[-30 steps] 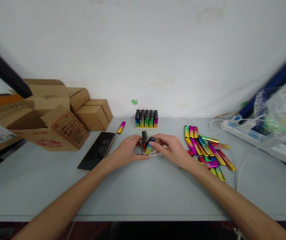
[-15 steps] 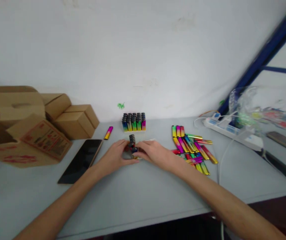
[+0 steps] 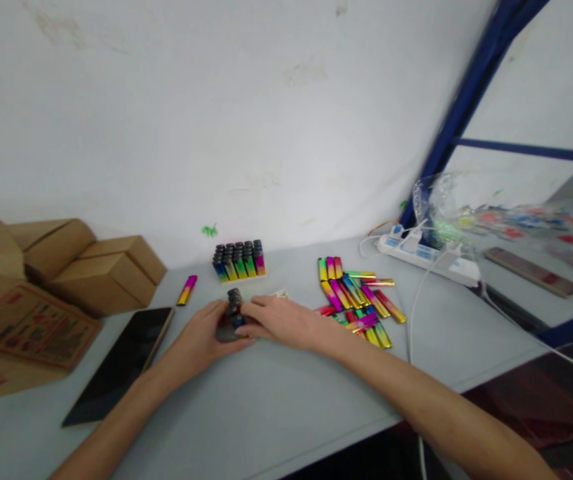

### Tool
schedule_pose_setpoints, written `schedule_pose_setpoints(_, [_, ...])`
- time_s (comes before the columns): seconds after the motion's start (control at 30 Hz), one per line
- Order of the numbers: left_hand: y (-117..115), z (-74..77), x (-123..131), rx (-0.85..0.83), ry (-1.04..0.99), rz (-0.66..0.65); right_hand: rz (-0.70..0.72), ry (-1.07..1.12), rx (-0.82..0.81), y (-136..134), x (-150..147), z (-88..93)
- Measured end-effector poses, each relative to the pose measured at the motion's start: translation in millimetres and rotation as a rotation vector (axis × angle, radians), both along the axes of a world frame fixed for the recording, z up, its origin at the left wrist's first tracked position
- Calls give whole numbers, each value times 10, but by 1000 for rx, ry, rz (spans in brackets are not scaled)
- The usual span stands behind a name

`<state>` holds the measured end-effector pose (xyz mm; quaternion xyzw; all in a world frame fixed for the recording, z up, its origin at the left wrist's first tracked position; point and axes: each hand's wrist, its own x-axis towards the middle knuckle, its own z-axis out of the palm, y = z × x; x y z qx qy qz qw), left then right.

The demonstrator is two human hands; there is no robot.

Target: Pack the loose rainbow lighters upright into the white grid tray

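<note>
Several lighters (image 3: 235, 297) with black tops stand close together between my hands at the middle of the table. My left hand (image 3: 199, 340) curls around their left side, thumb stretched along the front. From the right, my right hand (image 3: 279, 320) pinches a dark-topped lighter (image 3: 237, 321) at the near end of this group. My fingers cover most of the lighters' bodies. Just behind, a block of upright lighters (image 3: 239, 260) stands in neat rows on a pale base. A white piece (image 3: 280, 294) shows partly behind my right hand.
Loose shiny multicoloured lighter-shaped pieces (image 3: 361, 300) lie piled at right, with a single one (image 3: 187, 291) at left. Cardboard boxes (image 3: 111, 273) and a dark tablet (image 3: 121, 363) are on the left. A white power strip (image 3: 429, 259), cables and a clear plastic bag (image 3: 516, 217) occupy the right.
The view has turned to the right and tilted, so everything appears shifted left. My hands stay around the same small group of lighters, with little change in their grip.
</note>
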<state>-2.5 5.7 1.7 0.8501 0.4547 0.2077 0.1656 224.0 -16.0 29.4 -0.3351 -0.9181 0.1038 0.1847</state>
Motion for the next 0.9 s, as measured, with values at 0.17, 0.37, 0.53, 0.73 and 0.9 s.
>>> schedule_pose_setpoints(0.17, [-16,19,15,10,6,13,-16,-79,76,21,-17,0])
schedule_pose_setpoints(0.37, [-13,24,17,48,8,14,26,-53,38,20,40,86])
schedule_pose_setpoints(0.53, [-24,49,22,12,45,37,-234,-109,-80,94,554,323])
schedule_pose_setpoints(0.73, [-19,32,-1,-1,44,23,-672,-465,-275,117,1026,408])
schedule_pose_setpoints(0.9, [-35,55,22,0,59,55,-606,-479,-269,120,900,263])
